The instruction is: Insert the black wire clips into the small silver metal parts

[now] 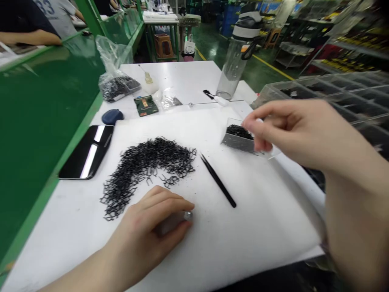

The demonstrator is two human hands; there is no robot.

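Observation:
My left hand [154, 231] pinches a small shiny silvery piece [188, 215] between thumb and fingertips, low over the white work sheet [267, 211]. Closed at the fingertips, my right hand [282, 125] is at the right side of a small clear plastic box [240, 142] holding fine black parts [238, 131]. What those fingers hold, if anything, is hidden. Black tweezers [218, 180] lie between my hands, points facing away. Beyond my left hand a curved heap of small forked black pieces [148, 160] spreads over the sheet.
On the left lies a phone [88, 152], near a dark blue case [112, 117]. Behind are a plastic bag of black parts [117, 83], a green packet [146, 105] and a clear bottle [234, 61]. A compartment tray [340, 93] stands right. A co-worker's arm [30, 37] rests beyond the green partition [45, 97].

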